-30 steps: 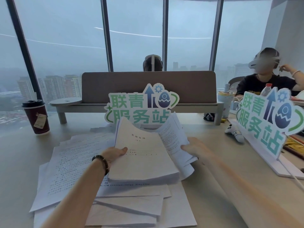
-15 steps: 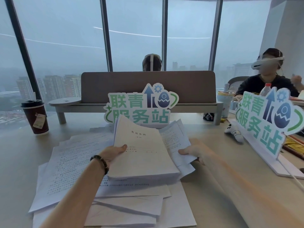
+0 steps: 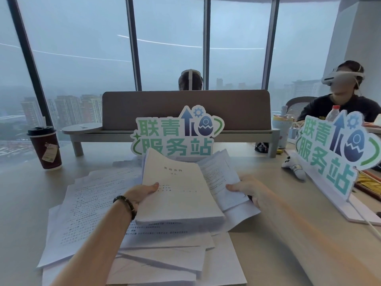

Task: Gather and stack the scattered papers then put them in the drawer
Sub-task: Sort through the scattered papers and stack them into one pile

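Mid-gather: a thick stack of papers [image 3: 177,195] with a title page on top sits in the middle of the desk [image 3: 24,203], held from both sides. Left hand [image 3: 142,193] grips the stack's left edge, thumb on top. Right hand [image 3: 247,188] pinches a thinner bundle of printed sheets [image 3: 220,174] at the stack's right, thumb over them; the remaining fingers are hidden underneath. Loose sheets [image 3: 88,205] lie spread under and to the left of the stack, more fanned out near. Step in hand looks like merging the right bundle into the stack; next move calls for squaring edges, then sweeping up the loose sheets. No drawer in view. Count: one held stack, one side bundle, loose sheets too overlapped to count. Two cut-out signs, far centre [image 3: 177,135] and right [image 3: 338,149]. One coffee cup [image 3: 45,147] far left. Two other people behind.
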Action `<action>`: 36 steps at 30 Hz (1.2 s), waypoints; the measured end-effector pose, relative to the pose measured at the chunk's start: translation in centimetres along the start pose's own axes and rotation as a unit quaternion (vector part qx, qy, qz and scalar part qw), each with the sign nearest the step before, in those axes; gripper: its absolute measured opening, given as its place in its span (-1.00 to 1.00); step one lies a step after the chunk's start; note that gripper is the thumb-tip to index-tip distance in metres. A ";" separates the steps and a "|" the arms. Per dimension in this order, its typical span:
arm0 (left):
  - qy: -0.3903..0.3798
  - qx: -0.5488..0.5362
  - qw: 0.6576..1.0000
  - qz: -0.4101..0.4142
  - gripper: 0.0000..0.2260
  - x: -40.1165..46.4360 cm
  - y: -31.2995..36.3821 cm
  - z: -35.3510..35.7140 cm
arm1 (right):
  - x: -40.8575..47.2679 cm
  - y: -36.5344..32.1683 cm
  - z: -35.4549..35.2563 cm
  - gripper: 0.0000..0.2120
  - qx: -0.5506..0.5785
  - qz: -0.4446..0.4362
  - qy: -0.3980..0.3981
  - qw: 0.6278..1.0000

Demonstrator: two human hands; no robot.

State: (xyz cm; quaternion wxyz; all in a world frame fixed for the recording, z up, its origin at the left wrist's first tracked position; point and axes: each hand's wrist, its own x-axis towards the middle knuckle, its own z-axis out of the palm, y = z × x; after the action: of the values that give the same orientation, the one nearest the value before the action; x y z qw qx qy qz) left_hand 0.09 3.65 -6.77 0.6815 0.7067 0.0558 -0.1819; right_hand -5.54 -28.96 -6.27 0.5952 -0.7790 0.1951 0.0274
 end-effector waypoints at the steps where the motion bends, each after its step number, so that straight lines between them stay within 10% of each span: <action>1: 0.002 0.004 1.000 -0.002 -0.80 0.1 0.0 0.0 | 0.1 -0.1 -0.2 -0.65 0.011 0.008 -0.008 1.000; 36: -0.015 0.057 0.997 0.050 -0.65 -0.9 -0.2 1.1 | -4.8 -12.8 -3.0 -0.73 0.202 -0.177 -0.130 0.954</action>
State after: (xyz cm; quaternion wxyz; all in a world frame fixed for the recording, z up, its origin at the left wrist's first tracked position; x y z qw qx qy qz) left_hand -1.02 2.74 -6.68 0.6488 0.7437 -0.0002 -0.1613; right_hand -6.21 -27.69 7.62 0.7559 -0.6540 -0.0233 -0.0170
